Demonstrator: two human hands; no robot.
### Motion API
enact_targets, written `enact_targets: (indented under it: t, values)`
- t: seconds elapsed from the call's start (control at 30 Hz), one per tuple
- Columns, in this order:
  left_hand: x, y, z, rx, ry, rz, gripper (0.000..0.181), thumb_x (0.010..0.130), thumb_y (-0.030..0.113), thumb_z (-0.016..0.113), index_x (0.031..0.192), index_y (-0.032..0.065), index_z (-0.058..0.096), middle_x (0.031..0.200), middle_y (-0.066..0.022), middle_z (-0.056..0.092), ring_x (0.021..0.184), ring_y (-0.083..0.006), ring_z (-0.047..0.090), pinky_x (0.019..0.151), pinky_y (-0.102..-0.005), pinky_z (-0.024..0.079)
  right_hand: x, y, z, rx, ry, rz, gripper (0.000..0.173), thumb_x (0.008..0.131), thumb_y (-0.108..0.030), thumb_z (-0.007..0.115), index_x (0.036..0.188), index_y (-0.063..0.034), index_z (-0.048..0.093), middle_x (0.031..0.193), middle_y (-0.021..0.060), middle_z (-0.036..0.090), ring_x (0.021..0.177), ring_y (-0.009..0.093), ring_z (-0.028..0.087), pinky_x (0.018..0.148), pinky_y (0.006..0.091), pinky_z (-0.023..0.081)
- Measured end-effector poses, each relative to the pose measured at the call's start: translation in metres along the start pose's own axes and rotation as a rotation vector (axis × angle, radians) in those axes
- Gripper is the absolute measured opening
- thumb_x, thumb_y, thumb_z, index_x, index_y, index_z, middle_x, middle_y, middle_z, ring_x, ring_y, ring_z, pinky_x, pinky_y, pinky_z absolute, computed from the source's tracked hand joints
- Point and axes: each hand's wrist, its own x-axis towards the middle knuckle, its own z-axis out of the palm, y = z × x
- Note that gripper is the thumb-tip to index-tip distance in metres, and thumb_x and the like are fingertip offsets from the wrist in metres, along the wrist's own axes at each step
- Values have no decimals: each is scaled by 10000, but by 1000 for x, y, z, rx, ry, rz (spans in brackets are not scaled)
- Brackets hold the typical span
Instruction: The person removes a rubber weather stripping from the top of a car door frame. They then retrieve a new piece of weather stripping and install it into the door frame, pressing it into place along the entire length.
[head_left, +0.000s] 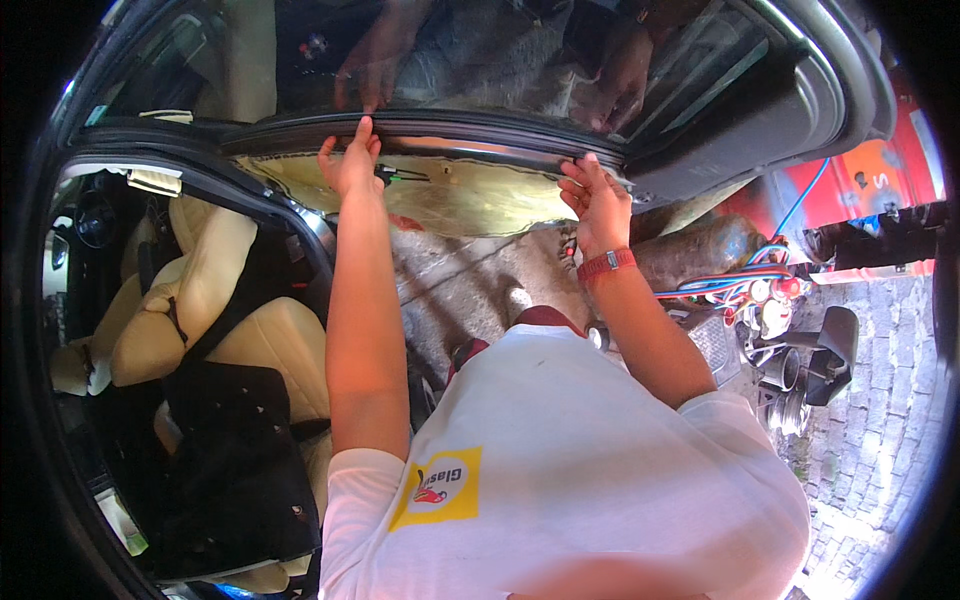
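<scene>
An opened car door stands before me, its inner side bare of trim. A black rubber window strip (480, 133) runs along the lower edge of the dark window glass (480, 67). The fingertips of my left hand (352, 163) reach this strip, one finger stretched up over it. Near the strip's other end, my right hand (596, 199) touches its lower edge with bent fingers. How firmly either hand grips cannot be seen. Below the strip hangs a yellowish door membrane (480, 195) with a dark edge. A small black and green piece (390, 175) shows beside my left hand.
Cream car seats (274, 337) and a dark panel (232, 465) fill the cabin at left. At right lie a rusty gas cylinder (697, 251), coiled hoses (720, 283) with gauges, and metal parts (787, 382). A red painted panel (855, 180) stands beyond, above stone paving (877, 390).
</scene>
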Motion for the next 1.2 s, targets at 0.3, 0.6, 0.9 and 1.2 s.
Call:
enact_targets:
  t: [0.3, 0.6, 0.9, 1.2]
  values:
    - [13, 0, -9, -34, -29, 26, 671, 806, 14, 864, 1325, 74, 442, 1001, -161, 694, 784, -217, 705, 690, -311, 607, 8, -8, 4, -10, 64, 47, 376, 929, -358, 739, 1036, -3, 673, 949, 146, 774, 696, 178, 708, 613, 281, 556]
    - [9, 6, -8, 25, -37, 49, 722, 805, -10, 854, 1369, 75, 411, 1000, -162, 699, 775, -215, 704, 695, -321, 602, 6, -12, 5, -26, 91, 60, 367, 909, -346, 755, 1015, -2, 682, 928, 150, 775, 685, 182, 712, 595, 275, 552]
    - [18, 8, -14, 5, -87, 23, 712, 790, -26, 840, 1346, 71, 406, 991, -174, 697, 775, -226, 719, 694, -328, 611, 10, -13, 1, -19, 77, 51, 367, 918, -342, 741, 1026, 3, 677, 939, 152, 772, 701, 187, 715, 602, 271, 540]
    - [19, 11, -17, -22, -147, 6, 728, 783, -19, 834, 1335, 70, 368, 984, -180, 690, 755, -238, 720, 683, -331, 609, 11, -15, -1, -60, 75, 53, 362, 919, -346, 738, 1025, -3, 687, 962, 143, 773, 721, 178, 712, 618, 271, 538]
